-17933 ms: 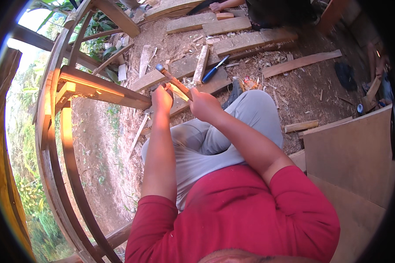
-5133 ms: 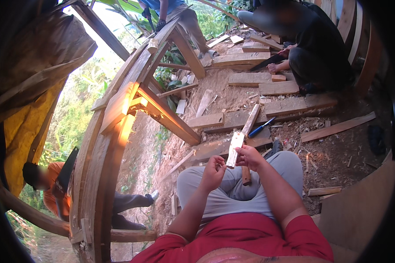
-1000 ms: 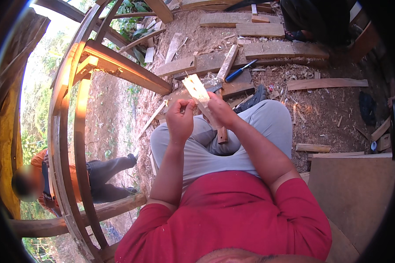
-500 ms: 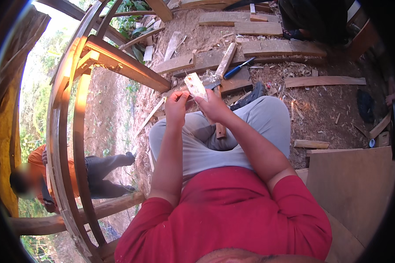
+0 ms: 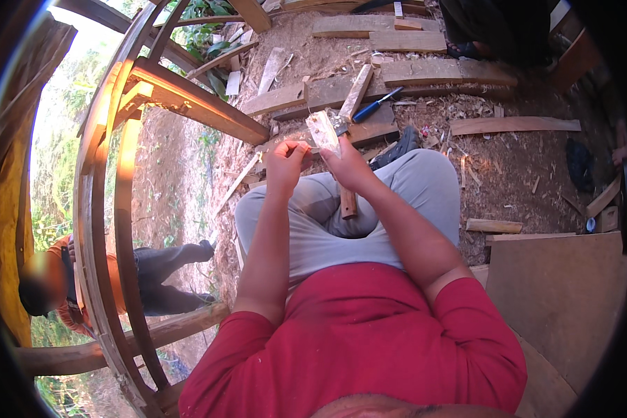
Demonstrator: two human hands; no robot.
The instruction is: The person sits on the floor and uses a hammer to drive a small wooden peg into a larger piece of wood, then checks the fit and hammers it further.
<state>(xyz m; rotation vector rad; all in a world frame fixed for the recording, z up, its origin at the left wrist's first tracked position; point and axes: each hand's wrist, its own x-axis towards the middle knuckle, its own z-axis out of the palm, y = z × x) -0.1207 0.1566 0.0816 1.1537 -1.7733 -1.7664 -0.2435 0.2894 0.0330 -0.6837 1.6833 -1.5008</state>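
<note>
One pale piece of wood is held over the crossed legs: the right hand grasps its near end, thumb along its surface, while the far end juts out beyond the fingers. The left hand is beside the wood's left edge, fingers curled and tips drawn together; whether they pinch something small or touch the wood, I cannot tell. One wooden-handled tool lies just under the right hand, its handle end over the lap and its dark head beyond the knuckles.

One blue-handled tool rests by the far edge of a plank, near its right corner; any marking is too small to read. One narrow stick lies just left of it. One curved board lies farther right on the ground. Two other people show: one in orange, one in dark clothes.
</note>
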